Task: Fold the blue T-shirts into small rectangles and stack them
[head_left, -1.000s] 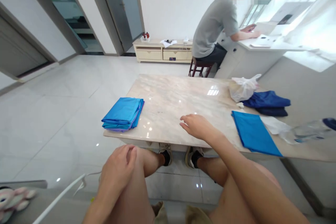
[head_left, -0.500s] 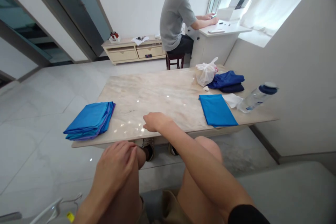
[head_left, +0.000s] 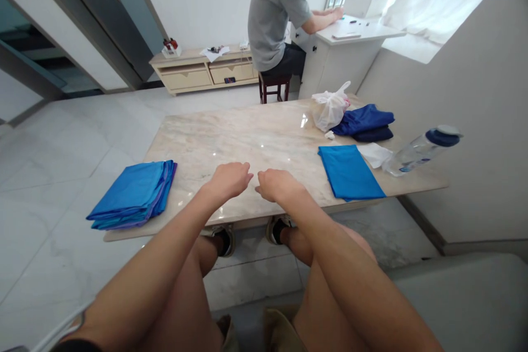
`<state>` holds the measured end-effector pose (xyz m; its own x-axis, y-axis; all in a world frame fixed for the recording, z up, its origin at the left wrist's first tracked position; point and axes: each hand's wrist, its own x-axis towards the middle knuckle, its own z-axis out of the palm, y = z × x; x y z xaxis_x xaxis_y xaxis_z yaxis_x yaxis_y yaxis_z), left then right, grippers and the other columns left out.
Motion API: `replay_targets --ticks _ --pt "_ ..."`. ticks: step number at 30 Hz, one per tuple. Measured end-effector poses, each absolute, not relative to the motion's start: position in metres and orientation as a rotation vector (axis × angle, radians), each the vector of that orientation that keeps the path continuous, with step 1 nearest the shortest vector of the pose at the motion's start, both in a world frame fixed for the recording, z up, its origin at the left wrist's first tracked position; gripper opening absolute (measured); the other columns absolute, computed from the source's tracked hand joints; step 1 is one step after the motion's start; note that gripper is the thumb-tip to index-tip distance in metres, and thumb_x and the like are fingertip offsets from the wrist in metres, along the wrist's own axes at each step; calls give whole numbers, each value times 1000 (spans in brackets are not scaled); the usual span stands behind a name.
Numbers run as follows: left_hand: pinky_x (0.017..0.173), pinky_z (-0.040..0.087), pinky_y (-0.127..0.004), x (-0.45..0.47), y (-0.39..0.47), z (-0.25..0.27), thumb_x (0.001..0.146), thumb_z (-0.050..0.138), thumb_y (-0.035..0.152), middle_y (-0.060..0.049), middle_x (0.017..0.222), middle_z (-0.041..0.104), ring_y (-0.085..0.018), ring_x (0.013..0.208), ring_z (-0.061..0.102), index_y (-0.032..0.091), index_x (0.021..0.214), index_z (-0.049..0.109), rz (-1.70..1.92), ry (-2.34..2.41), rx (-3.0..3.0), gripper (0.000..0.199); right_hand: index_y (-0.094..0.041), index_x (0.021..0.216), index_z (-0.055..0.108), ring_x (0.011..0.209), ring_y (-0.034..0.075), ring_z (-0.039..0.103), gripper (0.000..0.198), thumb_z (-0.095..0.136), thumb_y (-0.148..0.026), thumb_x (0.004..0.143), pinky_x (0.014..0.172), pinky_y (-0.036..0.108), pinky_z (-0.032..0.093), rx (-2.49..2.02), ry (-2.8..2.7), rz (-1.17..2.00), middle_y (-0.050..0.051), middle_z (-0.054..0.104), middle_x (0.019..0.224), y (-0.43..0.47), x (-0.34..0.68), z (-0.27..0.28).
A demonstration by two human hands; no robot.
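Over the near middle of the marble-topped table (head_left: pixel 198 135), my left hand (head_left: pixel 231 179) is held low with its fingers curled together. My right hand (head_left: pixel 275 185) faces it a small gap away, its fingers also bent in and closed. No object shows in either hand; the undersides of the fingers are hidden. A stack of folded blue and purple cloths (head_left: pixel 132 192) lies at the table's left end, beyond my left hand. Right of my right hand, a single folded blue cloth (head_left: pixel 350 172) lies flat near the front edge.
A clear bottle with a blue lid (head_left: pixel 423 151) stands at the right, beside a white tissue (head_left: pixel 374 154). Behind are dark blue fabric (head_left: pixel 363 122) and a white plastic bag (head_left: pixel 329 110). A person in a grey shirt (head_left: pixel 274 16) sits at a white desk (head_left: pixel 342 60).
My left hand has left my knee and come forward over the table. My right hand has shifted to the right. The folded cloths stay in place on the table; the view has tilted slightly.
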<state>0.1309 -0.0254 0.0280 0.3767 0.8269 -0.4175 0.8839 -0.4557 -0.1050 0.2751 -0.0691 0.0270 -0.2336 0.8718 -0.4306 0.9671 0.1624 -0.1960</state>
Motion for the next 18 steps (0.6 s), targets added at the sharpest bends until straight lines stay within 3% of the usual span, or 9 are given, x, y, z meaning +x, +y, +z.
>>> replay_targets --ticks 5,8,12,18 --pt "106 57 -41 110 -28 3 109 59 46 -21 149 73 -37 136 72 19 141 73 -936 1319 2299 44 -10 145 73 131 38 75 48 62 -42 111 101 43 61 1744 2179 -580 27 74 143 -56 262 29" --pt "109 56 -41 105 -34 6 112 54 47 -19 151 73 -35 138 71 20 150 67 -796 1274 2351 49 -12 146 74 128 38 76 49 62 -44 110 99 42 61 1696 2243 -626 24 76 142 -50 256 24" --pt "109 57 -42 100 -44 11 113 47 46 -20 148 74 -35 137 71 17 152 64 -665 1227 2477 51 -22 143 78 122 30 78 44 68 -44 106 101 34 58 1661 2315 -793 13 82 133 -38 278 1" --pt "108 57 -43 99 -44 5 111 49 46 -21 153 71 -36 137 71 17 155 64 -767 1077 2441 54 -20 121 87 114 28 78 25 77 -29 100 98 29 56 2179 2022 -601 14 85 123 -28 379 -34"
